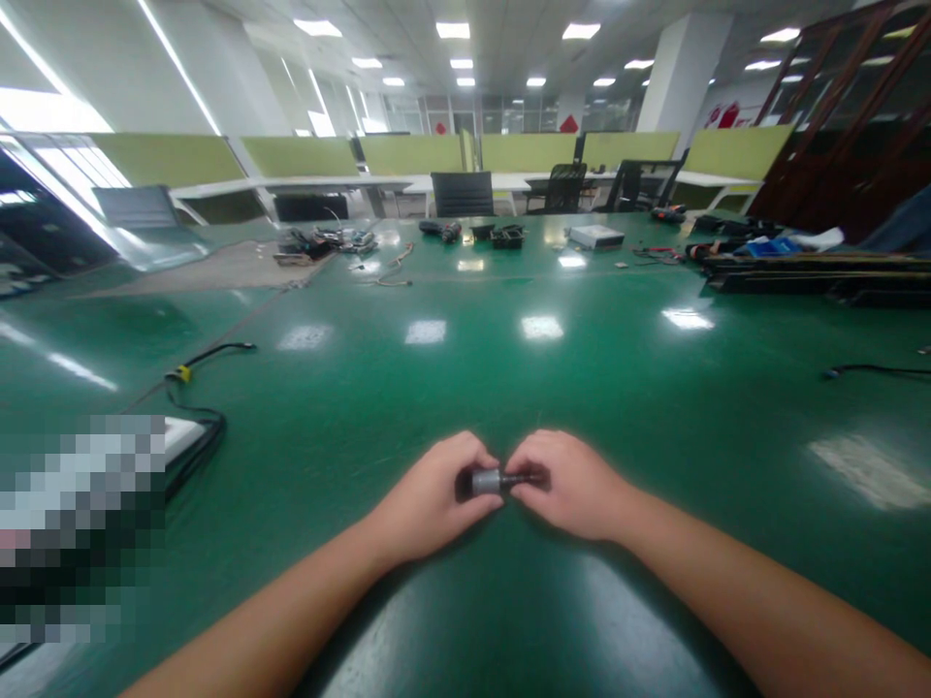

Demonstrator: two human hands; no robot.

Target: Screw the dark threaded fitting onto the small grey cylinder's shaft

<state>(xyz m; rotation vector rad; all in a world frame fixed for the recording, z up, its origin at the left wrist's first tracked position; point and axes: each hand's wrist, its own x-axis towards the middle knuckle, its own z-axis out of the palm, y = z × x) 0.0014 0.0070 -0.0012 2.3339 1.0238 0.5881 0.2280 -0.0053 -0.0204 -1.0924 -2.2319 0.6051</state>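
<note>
My left hand (436, 499) is closed around a small grey cylinder (486, 482) with a dark left end. From the cylinder's right side a thin dark rod (518, 479) reaches into my right hand (571, 485), whose thumb and fingers pinch it. Both hands rest low over the green tabletop (465, 388), fingertips nearly meeting. The cylinder lies level between them. Its exact kind is too small to make out, and the rod's far end is partly covered by my right fingers.
At left lies a blurred-out object (80, 494) beside a black cable (210, 427) with a yellow tag (178, 374). Another dark cable (880, 369) lies at right. Far back are power tools (441, 231), a white box (594, 237) and stacked dark strips (815, 276).
</note>
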